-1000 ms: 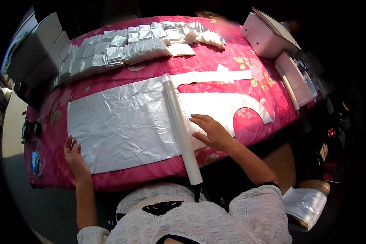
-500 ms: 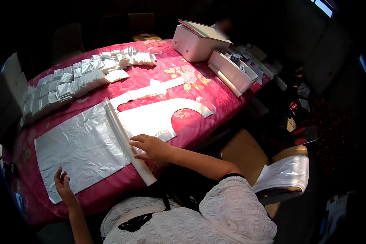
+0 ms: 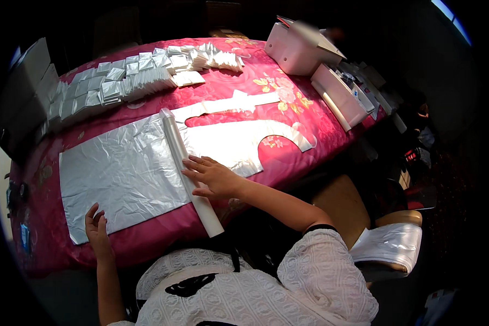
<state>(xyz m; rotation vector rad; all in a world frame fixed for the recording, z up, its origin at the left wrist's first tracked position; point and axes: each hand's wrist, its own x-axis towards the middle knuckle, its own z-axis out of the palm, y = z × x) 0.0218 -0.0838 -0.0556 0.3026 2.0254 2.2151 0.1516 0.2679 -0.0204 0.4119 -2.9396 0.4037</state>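
Note:
A roll of thin white plastic [image 3: 186,168] lies across the red flowered tablecloth [image 3: 288,163], with a crinkled sheet [image 3: 125,174] unrolled from it to the left. My right hand [image 3: 212,176] rests flat on the roll and on the cut white plastic piece [image 3: 239,144] beside it, fingers spread. My left hand [image 3: 96,228] presses the sheet's near left corner at the table edge, fingers apart.
Rows of several small folded white packets [image 3: 125,76] line the far side of the table. A long white cut strip [image 3: 228,103] lies behind the roll. White boxes [image 3: 304,49] stand at the far right. A chair with folded white plastic [image 3: 391,244] is at my right.
The view has swung so the table sits further left and lower. My right hand stays on the roll and my left hand stays at the sheet's near corner.

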